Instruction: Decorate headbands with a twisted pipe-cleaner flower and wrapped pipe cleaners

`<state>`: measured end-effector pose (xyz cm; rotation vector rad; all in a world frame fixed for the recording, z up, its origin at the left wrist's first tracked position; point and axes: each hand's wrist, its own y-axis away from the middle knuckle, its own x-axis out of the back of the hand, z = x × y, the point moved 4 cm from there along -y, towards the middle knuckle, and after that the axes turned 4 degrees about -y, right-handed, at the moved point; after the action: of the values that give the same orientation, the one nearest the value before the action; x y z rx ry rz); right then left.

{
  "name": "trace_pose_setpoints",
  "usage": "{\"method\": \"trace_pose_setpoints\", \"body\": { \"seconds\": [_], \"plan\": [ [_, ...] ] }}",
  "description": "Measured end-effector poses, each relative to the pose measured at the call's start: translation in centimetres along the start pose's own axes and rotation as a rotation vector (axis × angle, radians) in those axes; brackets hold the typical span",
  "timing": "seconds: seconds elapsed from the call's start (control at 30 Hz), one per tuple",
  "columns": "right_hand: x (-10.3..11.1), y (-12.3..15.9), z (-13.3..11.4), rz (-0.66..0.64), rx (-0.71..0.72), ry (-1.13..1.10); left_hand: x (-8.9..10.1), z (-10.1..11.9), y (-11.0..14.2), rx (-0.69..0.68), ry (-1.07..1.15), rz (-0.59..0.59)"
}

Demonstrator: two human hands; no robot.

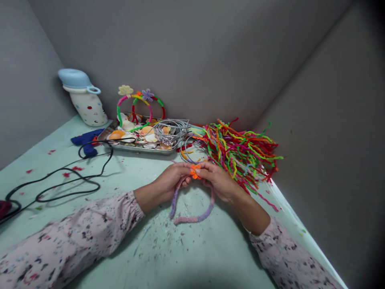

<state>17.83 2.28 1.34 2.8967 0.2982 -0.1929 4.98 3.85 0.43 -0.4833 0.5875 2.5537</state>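
Observation:
A headband [205,214] wrapped in pink and purple fuzzy pipe cleaner hangs in a curve between my hands, its two ends pointing down toward me. At its top sits a small orange flower [195,171]. My left hand [171,181] is closed on the headband's left side, fingertips at the flower's edge. From the other side, my right hand [221,181] pinches the flower, its thumb lying across the petals. The fingers hide the top of the band and how the flower joins it.
Behind my hands stands a metal tray [144,150] with felt pieces, wire hoops [171,130] and two flowered headbands [118,108]. Loose pipe cleaners [240,148] are heaped at right. A blue glue gun [87,138], its black cord [70,192] and a bottle [87,105] are at left.

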Motion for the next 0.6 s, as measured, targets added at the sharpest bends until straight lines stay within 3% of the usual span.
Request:
{"method": "trace_pose_setpoints", "body": {
  "seconds": [0.13,0.27,0.47,0.6],
  "plan": [
    [0.7,-0.4,0.4,0.014,-0.018,-0.018,0.4,0.2,0.3,-0.169,-0.277,0.142],
    [0.8,-0.4,0.4,0.024,-0.019,-0.024,0.4,0.7,0.6,-0.253,-0.501,0.199],
    [0.8,-0.4,0.4,0.027,-0.001,-0.011,0.3,0.4,0.6,-0.19,-0.532,0.199],
    [0.8,-0.3,0.4,0.035,-0.012,0.012,0.3,-0.2,0.3,-0.13,-0.459,0.131]
  ]
}}
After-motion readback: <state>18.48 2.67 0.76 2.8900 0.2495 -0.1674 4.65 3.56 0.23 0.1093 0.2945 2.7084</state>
